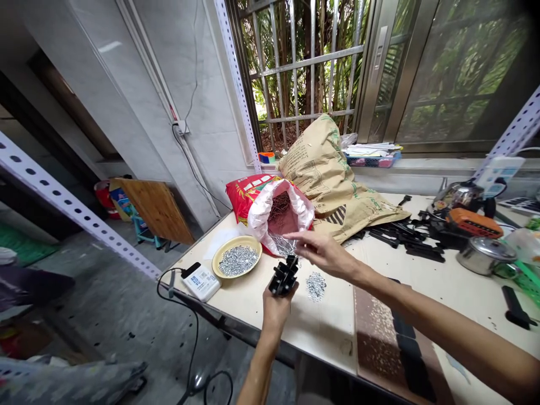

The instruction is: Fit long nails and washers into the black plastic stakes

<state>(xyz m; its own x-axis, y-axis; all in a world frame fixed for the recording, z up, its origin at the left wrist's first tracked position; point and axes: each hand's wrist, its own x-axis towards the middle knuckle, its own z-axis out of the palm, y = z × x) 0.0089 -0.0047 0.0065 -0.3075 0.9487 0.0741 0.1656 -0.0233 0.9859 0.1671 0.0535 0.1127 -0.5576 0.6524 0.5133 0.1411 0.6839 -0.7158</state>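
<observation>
My left hand is closed around a bundle of black plastic parts, held upright above the table's front edge. Just beyond it, my right hand reaches in from the right with fingers stretched out and apart. Its fingertips are over thin silver metal pins at the mouth of a red and white sack; whether they touch the pins is hard to see. Brown rod-like pieces show inside the sack. A small pile of silver metal pieces lies below my right hand, and a yellow bowl holds more.
A white power bank-like box with a cable sits at the table's left corner. Behind stands a large brown paper sack. Loose black parts, an orange tool and a metal pot are on the right.
</observation>
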